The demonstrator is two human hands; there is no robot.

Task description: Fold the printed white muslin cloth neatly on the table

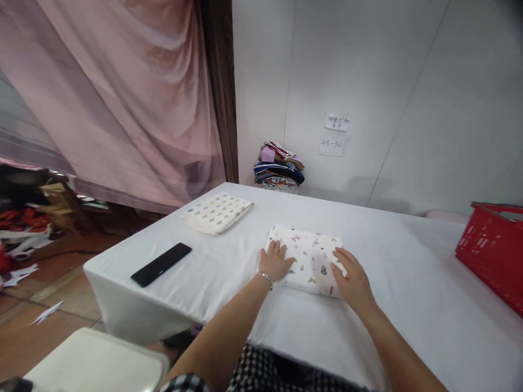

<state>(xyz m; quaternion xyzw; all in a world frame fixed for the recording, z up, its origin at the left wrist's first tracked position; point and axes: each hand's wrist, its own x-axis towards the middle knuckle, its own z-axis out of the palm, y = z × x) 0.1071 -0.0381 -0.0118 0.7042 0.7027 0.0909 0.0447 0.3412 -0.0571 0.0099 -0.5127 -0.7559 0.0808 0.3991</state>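
A folded white cloth [308,260] with small printed figures lies flat on the white-covered table in front of me. My left hand [276,261] rests on its left edge, fingers spread, with a bracelet on the wrist. At the cloth's right edge is my right hand [352,279], its thumb and fingers apart and touching the fabric. Further left on the table sits a second folded cloth [218,213], cream with grey hearts, which neither hand touches.
A black phone-like slab [161,264] lies near the table's left edge. On the right stands a red plastic basket [495,255]. Behind the table rises a stack of folded fabrics [279,168] against the wall. A white stool-like surface [92,364] is at lower left, below a pink curtain [162,89].
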